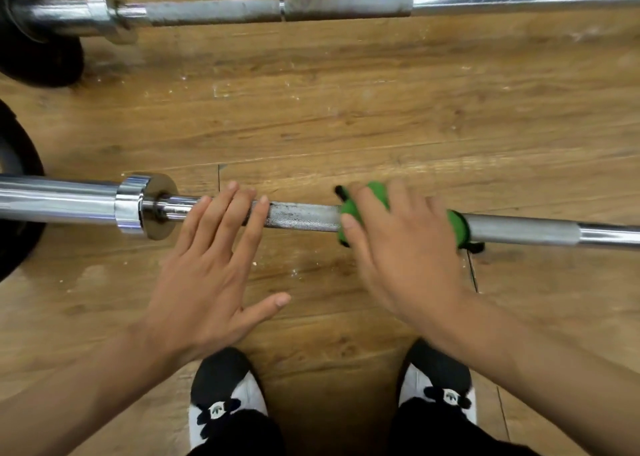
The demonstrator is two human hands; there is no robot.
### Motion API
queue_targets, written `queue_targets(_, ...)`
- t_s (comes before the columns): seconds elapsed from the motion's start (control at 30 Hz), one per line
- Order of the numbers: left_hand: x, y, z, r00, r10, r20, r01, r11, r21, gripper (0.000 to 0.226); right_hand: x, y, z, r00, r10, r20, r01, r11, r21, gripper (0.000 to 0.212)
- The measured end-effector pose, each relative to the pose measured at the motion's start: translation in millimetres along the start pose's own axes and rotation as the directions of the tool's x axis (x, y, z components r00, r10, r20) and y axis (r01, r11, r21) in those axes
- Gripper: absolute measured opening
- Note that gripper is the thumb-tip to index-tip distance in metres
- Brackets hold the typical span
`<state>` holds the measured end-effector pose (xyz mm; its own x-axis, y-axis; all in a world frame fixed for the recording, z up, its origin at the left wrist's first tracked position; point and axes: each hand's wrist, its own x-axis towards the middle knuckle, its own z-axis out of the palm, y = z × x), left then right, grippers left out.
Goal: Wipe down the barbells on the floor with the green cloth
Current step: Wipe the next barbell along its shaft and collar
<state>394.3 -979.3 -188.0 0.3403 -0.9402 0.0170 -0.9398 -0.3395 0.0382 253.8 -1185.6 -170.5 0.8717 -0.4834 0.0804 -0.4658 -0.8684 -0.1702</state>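
The left hand [207, 265] is open, its fingers straight and slightly spread, the fingertips laid on the shaft of the near barbell [301, 216] just to the right of its chrome collar [145, 206]; the thumb sticks out to the side, off the bar. The right hand [401, 255] lies flat on top of the green cloth [377, 194], pressing it onto the same shaft. Its fingers are spread and reach over the far side with their tips showing, and the thumb rests against the cloth's left end. This hand is blurred.

Between the two hands a bare stretch of knurled shaft lies free. To the right of the cloth the shaft runs on unobstructed to the edge of view, first knurled, then smooth. To the left the collar and the thick sleeve [55, 197] close off the run.

The cloth is wrapped over the bar, bright green with a dark edge, and a black cord [473, 247] hangs from its right end to the floor. The knurling beside it is dull grey with dark specks.

A broad band of wooden floor [346, 109], flecked with white marks, separates this bar from the far barbell [277, 7], which lies roughly parallel and has a chalky grey grip. Black plates [41, 57] sit at the left ends of both bars. Two black-and-white shoes [225, 386] stand just short of the near bar.
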Motion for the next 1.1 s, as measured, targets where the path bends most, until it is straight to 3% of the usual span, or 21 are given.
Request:
queue_targets(0.13, 10, -8, -2, 1.000, 0.015, 0.008, -0.015, 1.000, 0.000, 0.098, 26, -39, 11, 0.995, -0.096, -0.012, 0.096, 0.995, 0.013, 0.042)
queue_targets(0.27, 19, -20, -2, 0.999, 0.033, -0.004, -0.033, 0.999, -0.004, 0.093, 18, 9, 6, 0.985, -0.171, -0.018, 0.171, 0.985, 0.006, 0.044)
queue_targets(0.43, 25, -35, -5, 0.998, 0.020, -0.052, -0.019, 0.999, 0.027, 0.080, -1, 86, -11, 0.999, 0.045, -0.026, -0.046, 0.999, -0.016, 0.047)
queue_targets(0.57, 27, -40, -9, 0.998, -0.032, -0.045, 0.032, 0.999, -0.011, 0.079, 13, 59, -6, 0.982, 0.182, -0.054, -0.183, 0.983, -0.011, 0.040)
queue_targets(0.77, 19, -56, -20, 0.976, -0.181, -0.123, 0.190, 0.980, 0.058, 0.079, 61, -62, 17, 0.991, -0.135, -0.014, 0.135, 0.990, 0.043, 0.034)
queue_targets(0.87, 11, -65, -17, 0.979, -0.173, -0.109, 0.178, 0.983, 0.044, 0.079, 82, -100, 22, 0.967, -0.247, 0.057, 0.242, 0.967, 0.076, 0.031)
queue_targets(0.93, 9, -69, -15, 0.981, -0.151, -0.118, 0.157, 0.987, 0.037, 0.078, 81, -88, 18, 0.953, -0.277, 0.124, 0.269, 0.960, 0.080, 0.034)
queue_targets(1.1, 4, -71, -9, 0.979, -0.146, -0.139, 0.150, 0.988, 0.022, 0.080, 43, -12, -1, 0.974, -0.203, 0.100, 0.198, 0.978, 0.063, 0.034)
